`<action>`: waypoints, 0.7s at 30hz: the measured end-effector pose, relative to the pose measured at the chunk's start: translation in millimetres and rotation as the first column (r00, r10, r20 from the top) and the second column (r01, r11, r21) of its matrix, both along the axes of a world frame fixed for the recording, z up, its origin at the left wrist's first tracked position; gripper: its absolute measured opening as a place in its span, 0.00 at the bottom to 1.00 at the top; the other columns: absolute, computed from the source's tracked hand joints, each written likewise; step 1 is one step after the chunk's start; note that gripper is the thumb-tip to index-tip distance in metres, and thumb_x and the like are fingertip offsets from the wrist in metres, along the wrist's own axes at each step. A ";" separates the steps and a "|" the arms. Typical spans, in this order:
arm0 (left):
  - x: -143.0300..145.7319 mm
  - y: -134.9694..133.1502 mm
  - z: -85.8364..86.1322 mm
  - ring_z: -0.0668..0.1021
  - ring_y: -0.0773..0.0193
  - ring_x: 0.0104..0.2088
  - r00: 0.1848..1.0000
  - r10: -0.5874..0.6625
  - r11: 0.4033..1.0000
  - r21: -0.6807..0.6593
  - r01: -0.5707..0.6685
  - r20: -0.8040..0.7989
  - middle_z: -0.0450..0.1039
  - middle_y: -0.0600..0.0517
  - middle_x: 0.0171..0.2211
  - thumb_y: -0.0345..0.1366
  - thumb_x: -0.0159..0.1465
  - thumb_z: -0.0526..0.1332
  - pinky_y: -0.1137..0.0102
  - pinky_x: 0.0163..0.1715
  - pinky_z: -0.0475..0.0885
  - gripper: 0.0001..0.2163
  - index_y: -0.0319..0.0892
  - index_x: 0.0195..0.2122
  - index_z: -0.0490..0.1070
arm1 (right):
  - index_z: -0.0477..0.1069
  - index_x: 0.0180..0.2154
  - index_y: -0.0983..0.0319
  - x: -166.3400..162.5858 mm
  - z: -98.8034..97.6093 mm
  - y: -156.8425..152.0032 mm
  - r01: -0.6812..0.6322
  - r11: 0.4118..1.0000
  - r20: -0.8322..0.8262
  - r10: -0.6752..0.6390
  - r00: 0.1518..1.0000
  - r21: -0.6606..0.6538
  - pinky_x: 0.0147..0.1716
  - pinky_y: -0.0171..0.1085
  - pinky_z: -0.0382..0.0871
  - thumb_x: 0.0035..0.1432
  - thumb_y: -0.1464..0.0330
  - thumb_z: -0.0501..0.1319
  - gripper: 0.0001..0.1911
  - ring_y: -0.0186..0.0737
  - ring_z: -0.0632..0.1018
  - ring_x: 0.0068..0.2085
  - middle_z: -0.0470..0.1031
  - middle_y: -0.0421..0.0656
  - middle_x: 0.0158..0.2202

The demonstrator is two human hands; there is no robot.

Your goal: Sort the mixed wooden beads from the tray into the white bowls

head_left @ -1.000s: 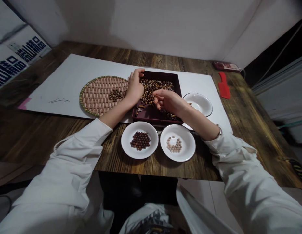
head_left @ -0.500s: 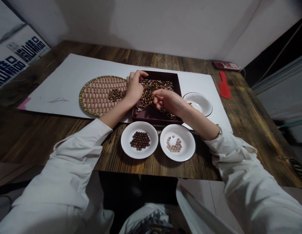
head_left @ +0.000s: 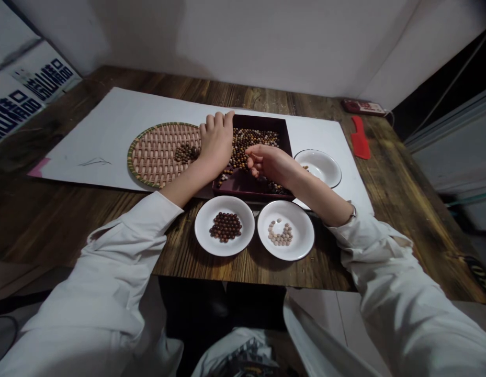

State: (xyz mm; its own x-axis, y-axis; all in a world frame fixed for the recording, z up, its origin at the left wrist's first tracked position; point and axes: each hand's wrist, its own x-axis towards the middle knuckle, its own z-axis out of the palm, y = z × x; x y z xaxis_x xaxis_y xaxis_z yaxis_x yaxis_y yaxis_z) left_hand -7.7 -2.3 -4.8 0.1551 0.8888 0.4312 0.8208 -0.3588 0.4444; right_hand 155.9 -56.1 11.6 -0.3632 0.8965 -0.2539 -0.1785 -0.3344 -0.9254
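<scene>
A dark maroon square tray (head_left: 282, 125) holds several mixed brown and pale beads (head_left: 253, 139). My left hand (head_left: 216, 141) lies flat with fingers stretched over the tray's left edge, beside a round woven basket (head_left: 156, 152) with a small heap of brown beads (head_left: 185, 153). My right hand (head_left: 268, 163) hovers over the tray's middle, fingers curled in a pinch; what they hold is too small to make out. In front stand a white dish of dark brown beads (head_left: 224, 226) and a white dish of pale beads (head_left: 285, 230).
A third white dish (head_left: 323, 166) sits to the tray's right on a white paper sheet (head_left: 109, 131). A red comb-like tool (head_left: 360, 138) and a red flat box (head_left: 363, 107) lie at the far right of the wooden table (head_left: 50, 209).
My left hand has uncurled from a pinch at the tray's far left corner and now lies flat with fingers extended. My right hand has hardly moved.
</scene>
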 end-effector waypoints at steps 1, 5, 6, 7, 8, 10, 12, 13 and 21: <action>0.2 -0.3 0.2 0.63 0.40 0.64 1.000 -0.011 1.000 -0.001 0.011 -0.017 0.69 0.39 0.56 0.27 0.66 0.50 0.45 0.63 0.56 0.21 0.44 0.59 0.64 | 0.69 0.35 0.63 0.0 0.1 -0.1 0.001 1.000 0.002 -0.001 1.000 -0.001 0.24 0.30 0.65 0.59 0.69 0.60 0.03 0.30 0.71 0.22 0.72 0.37 0.23; -0.6 -0.9 0.0 0.63 0.40 0.65 0.998 -0.024 0.999 -0.023 0.022 -0.056 0.71 0.37 0.54 0.31 0.68 0.49 0.46 0.63 0.54 0.19 0.42 0.59 0.65 | 0.69 0.35 0.63 0.0 0.7 -0.3 0.002 1.000 0.000 -0.002 1.000 0.002 0.24 0.30 0.65 0.59 0.69 0.60 0.03 0.31 0.72 0.22 0.72 0.37 0.23; -1.0 -1.5 0.3 0.64 0.40 0.64 0.998 -0.023 0.999 -0.026 0.022 -0.062 0.72 0.37 0.54 0.31 0.68 0.49 0.45 0.64 0.52 0.19 0.42 0.59 0.65 | 0.69 0.35 0.63 0.0 0.7 -0.3 0.000 1.000 0.002 0.000 1.000 0.001 0.24 0.31 0.65 0.59 0.69 0.60 0.03 0.31 0.72 0.22 0.72 0.37 0.23; -1.4 -2.2 0.7 0.65 0.41 0.64 0.998 -0.024 1.000 -0.020 0.023 -0.065 0.73 0.37 0.53 0.32 0.69 0.48 0.45 0.64 0.51 0.18 0.41 0.58 0.66 | 0.69 0.35 0.63 0.0 0.8 -0.2 -0.001 1.000 0.007 0.001 1.000 -0.002 0.24 0.31 0.65 0.59 0.69 0.60 0.03 0.31 0.72 0.22 0.72 0.37 0.23; -1.7 -2.8 1.1 0.65 0.41 0.64 0.998 -0.028 1.000 -0.006 0.027 -0.063 0.74 0.38 0.51 0.33 0.69 0.48 0.44 0.64 0.50 0.18 0.42 0.58 0.66 | 0.69 0.35 0.62 0.0 0.7 -0.1 -0.001 1.000 0.012 0.001 1.000 -0.005 0.24 0.31 0.65 0.59 0.69 0.60 0.03 0.31 0.72 0.22 0.72 0.37 0.23; -2.4 -3.5 1.5 0.66 0.42 0.63 0.998 -0.041 0.999 0.031 0.042 -0.052 0.76 0.40 0.48 0.35 0.69 0.48 0.43 0.64 0.48 0.17 0.43 0.56 0.68 | 0.69 0.35 0.62 0.1 0.3 0.1 -0.001 1.000 0.015 0.001 1.000 -0.005 0.24 0.30 0.65 0.59 0.68 0.60 0.03 0.31 0.71 0.22 0.72 0.37 0.23; -3.3 -2.9 0.6 0.66 0.41 0.63 0.998 -0.050 0.997 0.057 0.052 -0.041 0.77 0.41 0.46 0.38 0.69 0.49 0.42 0.65 0.46 0.16 0.45 0.54 0.69 | 0.69 0.35 0.62 0.2 -0.3 0.2 -0.001 1.000 0.009 0.001 1.000 0.000 0.24 0.30 0.65 0.59 0.69 0.60 0.03 0.31 0.71 0.22 0.72 0.37 0.23; -3.8 -2.2 -0.4 0.67 0.41 0.63 0.998 -0.048 0.997 0.063 0.050 -0.039 0.77 0.41 0.45 0.39 0.69 0.50 0.41 0.64 0.45 0.16 0.45 0.54 0.70 | 0.69 0.35 0.63 0.3 -0.7 0.2 -0.003 1.000 0.003 0.003 1.000 0.004 0.24 0.30 0.65 0.59 0.69 0.60 0.03 0.31 0.71 0.22 0.72 0.37 0.23; -6.3 2.7 -9.1 0.70 0.41 0.60 0.998 -0.055 0.997 0.044 0.057 -0.036 0.79 0.40 0.40 0.39 0.68 0.49 0.40 0.64 0.45 0.17 0.42 0.50 0.73 | 0.69 0.35 0.63 0.9 -1.7 0.1 -0.020 1.000 -0.003 0.020 1.000 0.014 0.25 0.30 0.66 0.59 0.69 0.60 0.03 0.31 0.72 0.22 0.73 0.37 0.23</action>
